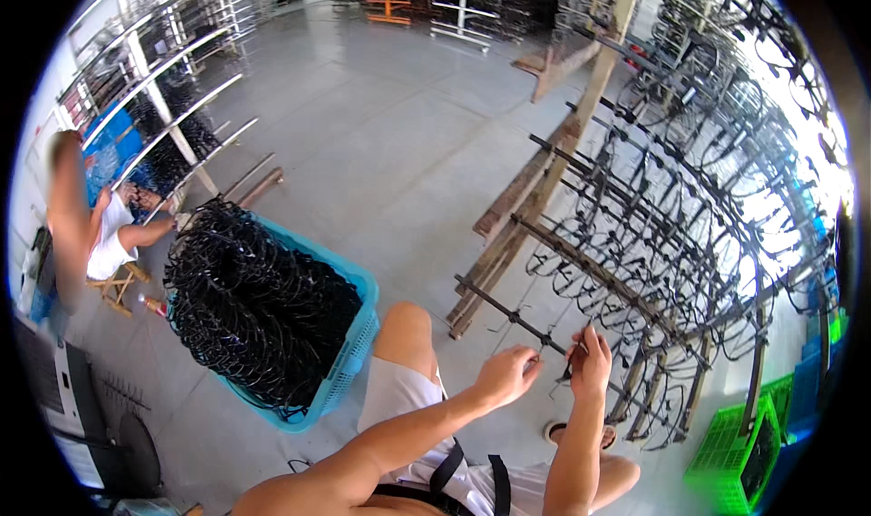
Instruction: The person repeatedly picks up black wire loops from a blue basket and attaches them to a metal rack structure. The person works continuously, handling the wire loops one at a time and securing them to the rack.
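My left hand (508,376) is closed in a pinch beside a black rod (514,317) on the lower part of a wooden rack; whatever is in its fingertips is too small to tell. Just to the right, my right hand (590,362) has its fingers bent together at the same rod, around a thin black piece that shows at the fingers. Small wire hooks and knobs sit along the rod. Beyond it, the rack's other rods carry many thin black looped pieces (626,235).
A blue plastic basket (367,330) heaped with black looped strands (272,307) stands left of my knee. A wooden post (581,126) bears the rack. Green crates (726,452) stand at lower right. Another person (109,230) sits at far left beside a white rack (150,89).
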`<action>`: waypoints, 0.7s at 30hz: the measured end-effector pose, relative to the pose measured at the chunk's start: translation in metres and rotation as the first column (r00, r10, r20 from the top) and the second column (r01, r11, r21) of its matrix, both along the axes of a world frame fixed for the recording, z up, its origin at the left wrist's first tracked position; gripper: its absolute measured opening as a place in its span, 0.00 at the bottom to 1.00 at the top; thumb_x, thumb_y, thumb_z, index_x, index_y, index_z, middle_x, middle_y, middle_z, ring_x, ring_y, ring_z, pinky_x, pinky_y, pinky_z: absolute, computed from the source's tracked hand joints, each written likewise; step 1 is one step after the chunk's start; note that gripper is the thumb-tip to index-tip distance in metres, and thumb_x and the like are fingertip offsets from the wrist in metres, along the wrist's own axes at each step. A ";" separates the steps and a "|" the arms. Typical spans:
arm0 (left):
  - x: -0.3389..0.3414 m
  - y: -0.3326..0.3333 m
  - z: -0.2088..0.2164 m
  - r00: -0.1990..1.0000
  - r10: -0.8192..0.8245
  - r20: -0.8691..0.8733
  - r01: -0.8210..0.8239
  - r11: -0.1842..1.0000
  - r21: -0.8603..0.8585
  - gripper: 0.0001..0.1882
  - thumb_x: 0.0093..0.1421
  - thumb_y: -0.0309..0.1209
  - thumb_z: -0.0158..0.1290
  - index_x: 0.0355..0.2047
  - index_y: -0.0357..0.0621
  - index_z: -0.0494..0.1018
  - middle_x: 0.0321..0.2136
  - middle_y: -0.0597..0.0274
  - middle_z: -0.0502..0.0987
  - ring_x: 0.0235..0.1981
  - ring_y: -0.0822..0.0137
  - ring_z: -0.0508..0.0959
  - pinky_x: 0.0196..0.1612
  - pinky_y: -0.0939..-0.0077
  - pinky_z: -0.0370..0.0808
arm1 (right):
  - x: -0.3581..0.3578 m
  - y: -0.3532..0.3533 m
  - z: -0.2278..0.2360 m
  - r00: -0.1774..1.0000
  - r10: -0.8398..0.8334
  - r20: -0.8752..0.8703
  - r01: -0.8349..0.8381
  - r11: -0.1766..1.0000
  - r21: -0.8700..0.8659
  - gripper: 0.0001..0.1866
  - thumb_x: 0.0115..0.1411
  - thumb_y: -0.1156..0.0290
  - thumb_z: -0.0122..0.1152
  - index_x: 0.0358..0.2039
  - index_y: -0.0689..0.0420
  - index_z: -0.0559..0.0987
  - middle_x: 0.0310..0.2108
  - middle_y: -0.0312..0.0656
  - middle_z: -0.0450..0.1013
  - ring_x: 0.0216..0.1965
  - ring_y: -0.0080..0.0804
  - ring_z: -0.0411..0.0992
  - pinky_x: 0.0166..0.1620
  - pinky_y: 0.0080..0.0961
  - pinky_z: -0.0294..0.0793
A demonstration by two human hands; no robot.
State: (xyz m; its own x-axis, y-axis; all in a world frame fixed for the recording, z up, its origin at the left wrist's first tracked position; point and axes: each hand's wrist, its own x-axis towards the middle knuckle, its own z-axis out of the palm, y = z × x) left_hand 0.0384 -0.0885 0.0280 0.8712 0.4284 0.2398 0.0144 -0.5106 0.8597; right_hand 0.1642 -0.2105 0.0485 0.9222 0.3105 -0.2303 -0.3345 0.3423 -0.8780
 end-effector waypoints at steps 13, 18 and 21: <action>-0.001 -0.016 -0.023 0.998 -0.003 -0.055 0.011 0.991 0.134 0.06 0.54 0.30 0.54 0.30 0.42 0.75 0.24 0.51 0.77 0.27 0.49 0.77 0.30 0.59 0.73 | -0.018 -0.006 -0.022 0.997 0.072 0.037 -0.067 0.990 -0.127 0.11 0.61 0.65 0.56 0.30 0.60 0.73 0.24 0.37 0.71 0.22 0.22 0.67 0.27 0.21 0.67; 0.021 0.000 -0.013 0.996 0.058 0.069 -0.078 0.940 0.332 0.06 0.55 0.30 0.54 0.32 0.42 0.76 0.24 0.51 0.77 0.27 0.50 0.77 0.31 0.59 0.74 | 0.009 0.012 0.000 0.992 0.058 0.114 -0.052 0.997 -0.055 0.12 0.62 0.63 0.55 0.31 0.60 0.72 0.24 0.38 0.71 0.21 0.23 0.66 0.25 0.21 0.66; 0.007 -0.011 -0.024 1.000 0.007 0.012 -0.011 0.948 0.318 0.08 0.55 0.29 0.54 0.34 0.40 0.76 0.24 0.51 0.77 0.27 0.51 0.77 0.31 0.61 0.74 | -0.008 -0.003 -0.017 0.999 0.007 0.033 -0.006 0.999 -0.045 0.12 0.62 0.64 0.54 0.33 0.61 0.72 0.26 0.39 0.73 0.21 0.23 0.66 0.27 0.22 0.68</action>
State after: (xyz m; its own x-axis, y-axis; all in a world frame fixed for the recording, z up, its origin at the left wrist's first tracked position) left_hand 0.0454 -0.0996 0.0036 0.8645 0.3362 0.3737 0.0124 -0.7573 0.6529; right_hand 0.1565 -0.2131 0.0318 0.9277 0.3063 -0.2133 -0.3068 0.3001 -0.9032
